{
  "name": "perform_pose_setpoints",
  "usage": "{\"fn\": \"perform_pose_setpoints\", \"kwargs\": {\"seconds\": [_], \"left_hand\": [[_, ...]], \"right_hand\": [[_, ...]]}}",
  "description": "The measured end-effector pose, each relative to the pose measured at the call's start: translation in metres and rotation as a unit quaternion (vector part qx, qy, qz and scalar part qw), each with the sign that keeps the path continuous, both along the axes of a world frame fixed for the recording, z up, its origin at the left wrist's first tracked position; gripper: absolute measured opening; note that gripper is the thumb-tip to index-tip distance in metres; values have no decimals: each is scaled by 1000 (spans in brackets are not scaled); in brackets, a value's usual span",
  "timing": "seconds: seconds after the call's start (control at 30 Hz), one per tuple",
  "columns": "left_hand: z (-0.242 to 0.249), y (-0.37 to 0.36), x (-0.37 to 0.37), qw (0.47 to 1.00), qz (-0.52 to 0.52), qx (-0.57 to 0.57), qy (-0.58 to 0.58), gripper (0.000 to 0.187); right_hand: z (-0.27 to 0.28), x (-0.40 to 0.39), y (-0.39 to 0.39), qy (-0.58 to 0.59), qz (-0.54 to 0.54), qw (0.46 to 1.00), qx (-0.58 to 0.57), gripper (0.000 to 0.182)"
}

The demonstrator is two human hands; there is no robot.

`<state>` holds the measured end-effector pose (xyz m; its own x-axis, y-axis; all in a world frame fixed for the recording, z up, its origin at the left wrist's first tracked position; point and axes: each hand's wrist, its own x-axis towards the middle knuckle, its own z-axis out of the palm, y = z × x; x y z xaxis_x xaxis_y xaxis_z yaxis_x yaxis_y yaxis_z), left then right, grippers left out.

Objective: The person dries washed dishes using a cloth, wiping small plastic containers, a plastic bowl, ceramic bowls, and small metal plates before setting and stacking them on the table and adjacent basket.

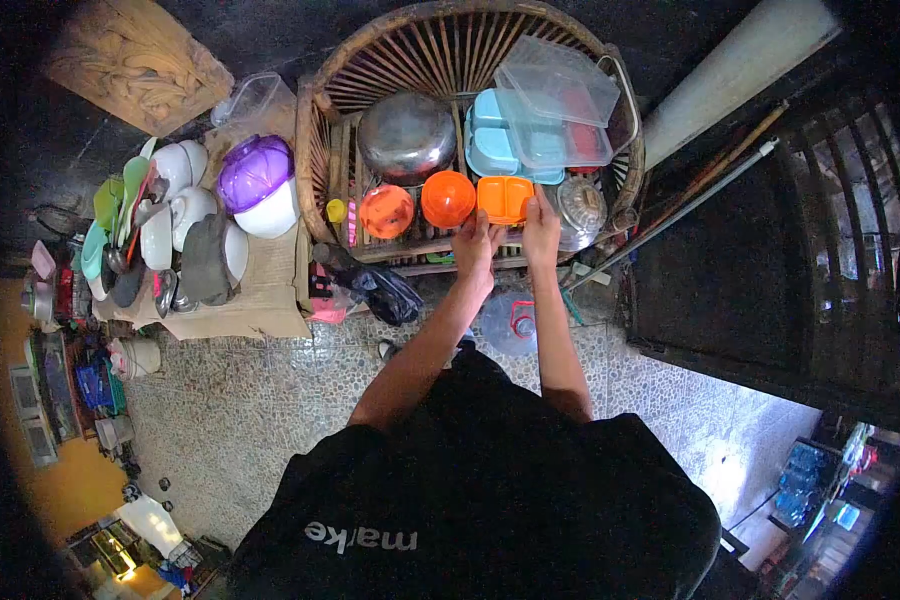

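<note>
The 2-part orange tray (491, 201) is at the bench's (308, 140) near side, gripped by the left hand (475, 250) at its near-left edge, the right hand (541, 232) at its right rim. Likely light, stiff, smooth; side rims suit gripping. Bowl (448, 199) and blue tray (489, 150) crowd it; room opens nearer.

- Orange divided container (505, 198): underside hidden.
- Blue containers (489, 152): partly behind clear plastic pieces (558, 85).
- Black bag (390, 294): contents hidden.
- Black shirt (490, 480): cut off, bottom edge.
- Small items (175, 577), lower left: unidentifiable.

Left hand (477, 245) and right hand (541, 228) reach forward together.
</note>
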<state>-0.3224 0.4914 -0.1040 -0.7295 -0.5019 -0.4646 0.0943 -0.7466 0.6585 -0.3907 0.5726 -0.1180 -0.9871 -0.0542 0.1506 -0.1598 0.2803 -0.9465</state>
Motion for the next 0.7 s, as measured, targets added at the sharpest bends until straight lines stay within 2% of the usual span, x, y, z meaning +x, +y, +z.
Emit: {"fn": "perform_pose_setpoints", "kwargs": {"seconds": [0.17,0.27,0.33,0.47,0.7], "left_hand": [[-6,2,0,1000,9,2,-8,27],[-1,0,4,999,-20,26,1,29],[-13,3,2,999,-17,37,10,29],[-33,5,-4,997,-30,63,36,31],[-23,5,-1,997,-36,62,42,35]], "right_hand": [[5,5,7,5,-12,1000,26,37],[3,14,10,-57,-34,998,21,35],[1,19,11,-73,-20,997,-29,34],[2,16,8,-60,-10,997,-43,34],[-27,7,12,-62,6,996,-59,35]]}}
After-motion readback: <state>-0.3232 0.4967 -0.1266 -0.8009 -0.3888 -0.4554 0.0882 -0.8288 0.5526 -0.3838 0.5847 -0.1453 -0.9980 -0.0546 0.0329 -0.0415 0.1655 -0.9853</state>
